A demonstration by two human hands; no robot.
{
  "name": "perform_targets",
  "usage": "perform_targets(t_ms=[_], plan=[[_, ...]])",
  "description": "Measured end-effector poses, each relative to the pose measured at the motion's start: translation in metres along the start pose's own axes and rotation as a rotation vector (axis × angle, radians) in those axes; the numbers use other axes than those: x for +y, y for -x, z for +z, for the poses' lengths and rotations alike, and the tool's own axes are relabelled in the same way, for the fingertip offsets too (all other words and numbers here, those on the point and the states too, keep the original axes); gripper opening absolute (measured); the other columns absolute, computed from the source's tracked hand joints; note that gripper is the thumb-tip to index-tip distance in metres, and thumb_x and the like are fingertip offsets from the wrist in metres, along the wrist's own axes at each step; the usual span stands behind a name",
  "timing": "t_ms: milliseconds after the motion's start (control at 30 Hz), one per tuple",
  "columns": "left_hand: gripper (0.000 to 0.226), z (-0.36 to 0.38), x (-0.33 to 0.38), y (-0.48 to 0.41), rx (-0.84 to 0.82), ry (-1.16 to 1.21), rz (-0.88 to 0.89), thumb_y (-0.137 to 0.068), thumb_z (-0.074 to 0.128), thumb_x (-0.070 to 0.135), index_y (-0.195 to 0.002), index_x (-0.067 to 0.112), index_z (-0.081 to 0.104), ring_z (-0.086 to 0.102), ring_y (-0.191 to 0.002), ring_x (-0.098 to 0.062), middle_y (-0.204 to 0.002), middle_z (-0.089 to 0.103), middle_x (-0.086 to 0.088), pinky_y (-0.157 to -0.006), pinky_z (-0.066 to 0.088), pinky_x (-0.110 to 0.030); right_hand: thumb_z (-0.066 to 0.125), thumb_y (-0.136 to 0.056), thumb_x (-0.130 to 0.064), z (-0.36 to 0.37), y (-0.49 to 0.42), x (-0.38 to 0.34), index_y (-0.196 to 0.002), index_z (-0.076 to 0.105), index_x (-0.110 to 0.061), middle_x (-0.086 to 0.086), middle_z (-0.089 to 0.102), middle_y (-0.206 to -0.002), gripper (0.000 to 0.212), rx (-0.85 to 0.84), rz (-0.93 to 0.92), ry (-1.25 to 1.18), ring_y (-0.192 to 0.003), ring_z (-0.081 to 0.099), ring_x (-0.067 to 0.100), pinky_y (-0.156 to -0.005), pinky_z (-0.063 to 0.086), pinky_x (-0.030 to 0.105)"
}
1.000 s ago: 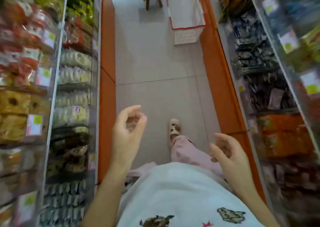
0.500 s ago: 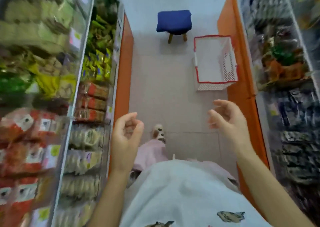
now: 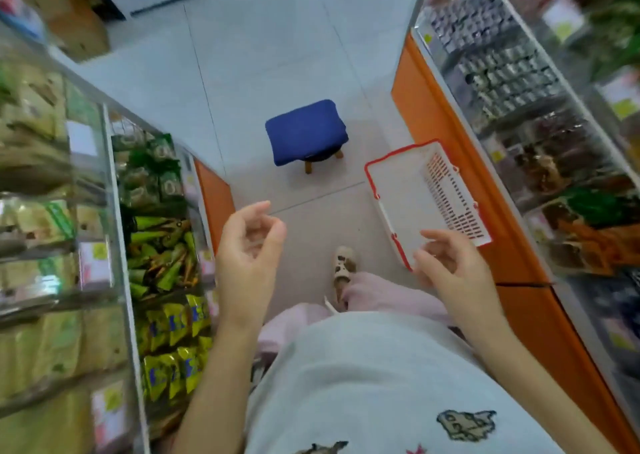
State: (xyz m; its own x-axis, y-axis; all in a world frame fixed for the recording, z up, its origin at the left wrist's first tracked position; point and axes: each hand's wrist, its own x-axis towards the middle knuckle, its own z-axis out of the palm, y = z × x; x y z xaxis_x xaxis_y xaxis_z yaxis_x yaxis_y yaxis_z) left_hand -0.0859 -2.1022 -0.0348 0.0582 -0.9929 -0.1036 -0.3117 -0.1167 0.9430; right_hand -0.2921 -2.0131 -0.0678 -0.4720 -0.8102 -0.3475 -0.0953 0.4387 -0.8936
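Note:
I stand in a narrow shop aisle, looking down. My left hand (image 3: pixel 247 246) floats at waist height with loosely curled fingers and holds nothing. My right hand (image 3: pixel 450 266) hovers just in front of the near corner of a white shopping basket with a red rim (image 3: pixel 401 190), also empty, fingers relaxed. The basket stands on the floor against the right shelf base and has nothing in it.
A blue-cushioned wooden stool (image 3: pixel 306 133) stands on the tiled floor beyond the basket. Shelves of green and yellow snack packs (image 3: pixel 162 232) line the left; shelves of dark packets (image 3: pixel 498 69) over an orange base (image 3: pixel 519 280) line the right. Cardboard boxes (image 3: pixel 69 21) sit far left.
I have walked forward down the aisle, so the basket and stool are nearer. My right hand rose and now hovers by the basket's near corner. Both hands stay empty.

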Motion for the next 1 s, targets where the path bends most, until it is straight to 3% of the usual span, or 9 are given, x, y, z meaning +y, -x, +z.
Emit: perform_targets(t_ms=[133,267,533,633,800,900,1000], plan=[[0.024,-0.005,0.006,-0.091,-0.035,-0.003,-0.059,-0.089,0.059,0.007,-0.109,0.02,0.059,0.058,-0.081,0.0,-0.091,0.06,0.005,-0.077,0.051,-0.019,0.058,-0.09,-0.013,0.047,-0.115,-0.072,-0.116,0.054,-0.019,0.0,0.06,-0.092,0.027,-0.01,-0.054,0.044,-0.086,0.063,0.021,-0.072,0.056,0.033],[0.025,0.003,0.014,-0.196,-0.099,-0.029,-0.055,-0.088,0.059,0.006,-0.112,0.011,0.06,0.058,-0.08,0.005,-0.09,0.061,0.006,-0.073,0.047,-0.01,0.057,-0.09,-0.016,0.086,-0.213,-0.128,-0.115,0.054,-0.021,0.004,0.06,-0.096,0.026,0.055,-0.071,0.008,-0.085,0.064,0.021,-0.071,0.057,0.035],[0.023,0.067,0.07,-0.425,-0.546,-0.122,0.083,-0.086,0.06,0.013,-0.096,0.033,0.061,0.057,-0.073,0.001,-0.083,0.062,0.015,-0.064,0.043,-0.007,0.058,-0.089,-0.013,0.135,-0.305,-0.149,-0.105,0.056,-0.03,-0.001,0.06,-0.088,0.022,0.419,0.136,-0.203,-0.078,0.064,0.02,-0.066,0.055,0.03],[0.02,0.111,0.09,-0.474,-0.731,-0.162,0.104,-0.083,0.06,0.019,-0.097,0.033,0.062,0.059,-0.08,-0.005,-0.083,0.062,0.019,-0.066,0.045,-0.01,0.06,-0.087,-0.01,0.144,-0.307,-0.141,-0.095,0.058,-0.036,-0.009,0.06,-0.08,0.027,0.589,0.247,-0.281,-0.07,0.064,0.013,-0.061,0.055,0.024],[0.024,0.198,0.113,-0.527,-0.903,-0.22,0.18,-0.085,0.059,0.01,-0.101,0.028,0.061,0.059,-0.076,0.001,-0.08,0.063,0.022,-0.066,0.044,-0.006,0.059,-0.087,0.001,0.136,-0.342,-0.128,-0.109,0.055,-0.009,0.005,0.06,-0.08,0.024,0.786,0.403,-0.438,-0.054,0.06,0.007,-0.051,0.051,0.019],[0.024,0.247,0.124,-0.547,-0.941,-0.207,0.182,-0.085,0.06,0.008,-0.101,0.025,0.062,0.06,-0.077,0.002,-0.079,0.063,0.018,-0.068,0.047,-0.011,0.058,-0.089,-0.006,0.108,-0.388,-0.134,-0.114,0.055,-0.011,0.001,0.06,-0.086,0.025,0.785,0.424,-0.386,-0.067,0.062,0.016,-0.058,0.051,0.025],[0.024,0.294,0.125,-0.567,-1.023,-0.219,0.24,-0.085,0.059,0.007,-0.1,0.024,0.062,0.059,-0.075,0.005,-0.077,0.063,0.02,-0.066,0.044,-0.006,0.056,-0.09,-0.014,0.073,-0.444,-0.14,-0.112,0.055,-0.02,-0.002,0.06,-0.091,0.022,0.771,0.33,-0.278,-0.078,0.062,0.016,-0.06,0.05,0.023]])
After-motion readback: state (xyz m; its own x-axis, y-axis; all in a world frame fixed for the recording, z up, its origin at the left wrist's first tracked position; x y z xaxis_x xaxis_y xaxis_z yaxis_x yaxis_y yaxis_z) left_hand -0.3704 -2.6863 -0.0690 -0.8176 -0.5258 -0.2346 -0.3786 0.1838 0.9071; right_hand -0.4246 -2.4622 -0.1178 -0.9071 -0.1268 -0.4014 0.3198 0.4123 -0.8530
